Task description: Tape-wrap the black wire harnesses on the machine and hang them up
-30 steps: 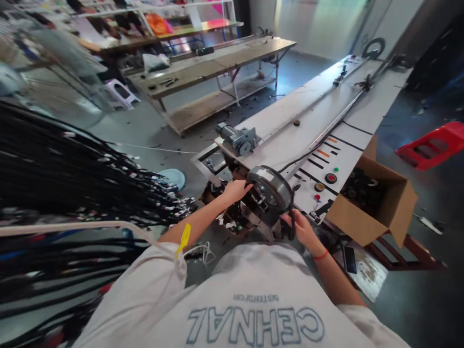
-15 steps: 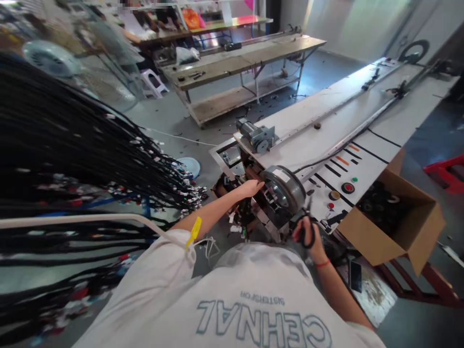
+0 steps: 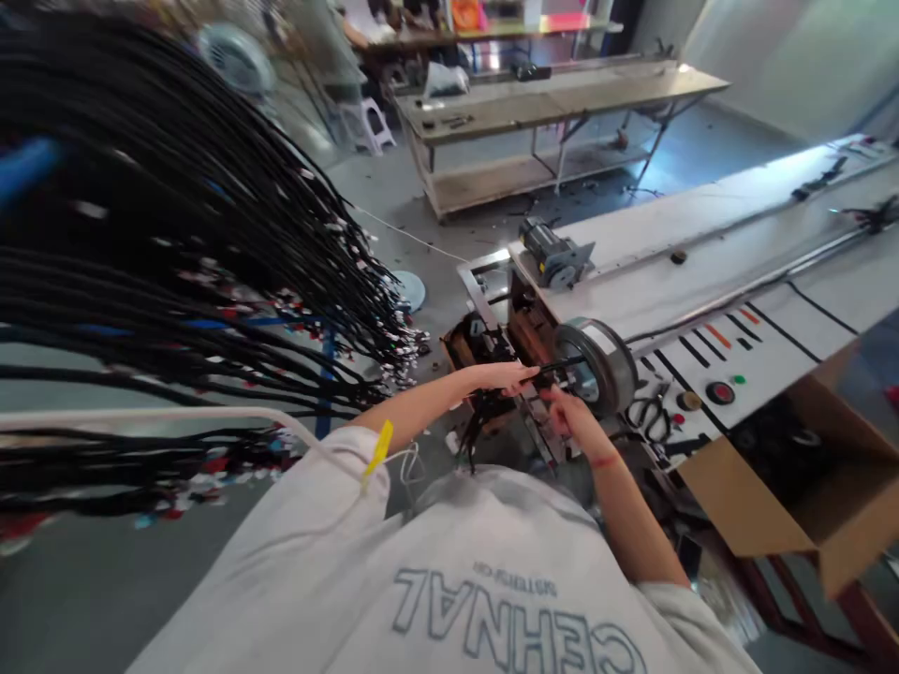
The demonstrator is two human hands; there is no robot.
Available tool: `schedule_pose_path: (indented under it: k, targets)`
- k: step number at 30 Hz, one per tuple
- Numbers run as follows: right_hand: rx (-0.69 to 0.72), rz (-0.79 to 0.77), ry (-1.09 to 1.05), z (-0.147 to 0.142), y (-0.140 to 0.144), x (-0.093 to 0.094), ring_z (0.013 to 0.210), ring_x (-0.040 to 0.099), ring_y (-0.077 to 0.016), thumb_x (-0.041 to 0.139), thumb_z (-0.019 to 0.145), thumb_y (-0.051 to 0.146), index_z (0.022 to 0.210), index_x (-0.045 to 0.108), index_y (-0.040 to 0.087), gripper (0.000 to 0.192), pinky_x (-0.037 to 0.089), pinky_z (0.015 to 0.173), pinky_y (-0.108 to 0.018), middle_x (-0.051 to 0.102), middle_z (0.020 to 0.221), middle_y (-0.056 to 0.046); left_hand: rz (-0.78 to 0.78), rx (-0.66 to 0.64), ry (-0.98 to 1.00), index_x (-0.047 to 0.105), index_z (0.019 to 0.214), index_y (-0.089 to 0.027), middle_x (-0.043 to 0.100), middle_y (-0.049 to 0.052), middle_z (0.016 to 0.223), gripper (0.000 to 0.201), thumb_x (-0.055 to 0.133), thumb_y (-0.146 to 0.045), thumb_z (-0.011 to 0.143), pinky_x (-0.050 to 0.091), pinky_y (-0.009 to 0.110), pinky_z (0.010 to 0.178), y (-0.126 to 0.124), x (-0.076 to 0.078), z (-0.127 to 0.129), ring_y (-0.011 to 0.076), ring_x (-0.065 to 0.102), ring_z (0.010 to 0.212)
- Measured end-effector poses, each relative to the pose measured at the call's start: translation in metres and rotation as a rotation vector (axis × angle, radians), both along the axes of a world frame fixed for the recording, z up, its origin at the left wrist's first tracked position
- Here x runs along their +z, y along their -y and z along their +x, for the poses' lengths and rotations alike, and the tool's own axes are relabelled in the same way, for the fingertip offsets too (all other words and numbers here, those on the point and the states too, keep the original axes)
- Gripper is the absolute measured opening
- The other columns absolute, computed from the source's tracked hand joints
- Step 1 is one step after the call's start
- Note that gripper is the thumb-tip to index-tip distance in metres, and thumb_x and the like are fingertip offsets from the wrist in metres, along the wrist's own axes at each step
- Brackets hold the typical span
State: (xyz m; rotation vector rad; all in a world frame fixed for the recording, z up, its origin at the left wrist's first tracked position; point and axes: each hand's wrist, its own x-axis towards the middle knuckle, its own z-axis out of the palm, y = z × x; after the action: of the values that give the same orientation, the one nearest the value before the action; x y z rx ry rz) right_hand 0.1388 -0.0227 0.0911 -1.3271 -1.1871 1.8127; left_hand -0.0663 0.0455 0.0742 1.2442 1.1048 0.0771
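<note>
- Now the left hand (image 3: 502, 376) has its fingers pinched on a thin black cable (image 3: 554, 365), which runs from the fingertips across to the round grey drum (image 3: 596, 360).
- Right below, the right hand (image 3: 566, 415) sits just under the cable, close to the drum. Its fingers are curled in, but I cannot tell if they hold anything.
- The drum stands on its edge at the near end of a long white table (image 3: 702, 253).
- Black scissors (image 3: 653, 414) lie on the table beside the drum, near a red button (image 3: 717, 392).
- An open cardboard box (image 3: 779, 505) sits below the table edge.
- Many black cables (image 3: 175, 271) hang in a big bunch on the left.
</note>
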Motion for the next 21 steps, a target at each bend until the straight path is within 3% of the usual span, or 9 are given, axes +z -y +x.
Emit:
schedule_pose_path:
  k: [2,4,6,9,12,15,18,21]
  targets:
    - [-0.217,-0.015,-0.155,-0.021,-0.024,-0.014,0.040,0.027,-0.0068,0.064,0.073,0.068,0.077,0.057,0.020,0.049,0.021,0.039,-0.021,0.039,0.049,0.008,-0.099,-0.039,0.073,0.043,0.066,-0.019,0.030,-0.007,0.048,0.056,0.035,-0.069,0.091,0.030,0.022,0.043,0.013,0.000,-0.012,0.0077,0.027,0.041]
    - [-0.335,0.000,-0.236,-0.026,-0.045,-0.027,0.041,0.029,-0.0065,0.069,0.070,0.063,0.080,0.056,0.021,0.045,0.022,0.039,-0.020,0.039,0.052,0.009,-0.071,-0.071,0.069,0.047,0.070,-0.018,0.035,-0.005,0.049,0.055,0.031,-0.065,0.095,0.036,0.022,0.047,0.024,0.003,-0.022,0.0086,0.033,0.043]
    - [-0.375,0.061,-0.201,-0.029,-0.053,-0.037,0.043,0.033,-0.0073,0.071,0.067,0.060,0.081,0.057,0.021,0.044,0.025,0.041,-0.021,0.041,0.053,0.009,0.064,-0.112,0.029,0.054,0.081,-0.017,0.049,-0.002,0.057,0.047,0.033,-0.055,0.098,0.045,0.022,0.055,0.032,0.005,-0.024,0.0102,0.047,0.050]
    - [-0.481,0.241,0.069,-0.042,-0.043,-0.046,0.051,0.041,-0.0103,0.065,0.073,0.061,0.077,0.056,0.020,0.042,0.033,0.046,-0.022,0.045,0.054,0.006,0.323,-0.164,-0.112,0.055,0.112,-0.014,0.067,0.004,0.080,0.027,0.044,-0.035,0.097,0.052,0.026,0.066,0.038,-0.003,-0.013,0.0149,0.063,0.064]
    - [-0.630,0.343,0.305,-0.063,-0.018,-0.056,0.068,0.050,-0.0143,0.059,0.077,0.060,0.074,0.054,0.021,0.040,0.042,0.057,-0.024,0.057,0.065,0.001,0.577,-0.103,-0.291,0.054,0.124,-0.013,0.071,0.012,0.103,0.037,0.051,-0.014,0.087,0.054,0.033,0.084,0.050,-0.025,0.003,0.0228,0.070,0.089]
    - [-0.672,0.210,0.196,-0.076,0.002,-0.065,0.071,0.055,-0.0163,0.064,0.073,0.054,0.074,0.054,0.022,0.034,0.046,0.060,-0.025,0.059,0.068,0.000,0.766,-0.028,-0.208,0.061,0.121,-0.015,0.063,0.012,0.128,0.049,0.048,0.000,0.076,0.044,0.037,0.107,0.076,-0.046,0.004,0.0232,0.057,0.122]
    - [-0.675,0.004,-0.079,-0.066,0.003,-0.062,0.061,0.054,-0.0153,0.066,0.071,0.047,0.067,0.049,0.023,0.030,0.045,0.055,-0.026,0.053,0.059,0.003,0.845,-0.045,-0.046,0.066,0.112,-0.015,0.062,0.011,0.130,0.046,0.046,0.002,0.073,0.038,0.041,0.113,0.112,-0.060,-0.012,0.0225,0.049,0.129]
    - [-0.755,-0.025,-0.298,-0.038,-0.005,-0.047,0.050,0.046,-0.0108,0.066,0.070,0.038,0.065,0.045,0.023,0.026,0.042,0.049,-0.023,0.046,0.055,0.006,0.863,-0.088,0.032,0.067,0.107,-0.016,0.063,0.010,0.124,0.038,0.047,-0.002,0.078,0.038,0.044,0.113,0.146,-0.072,-0.038,0.0231,0.047,0.128]
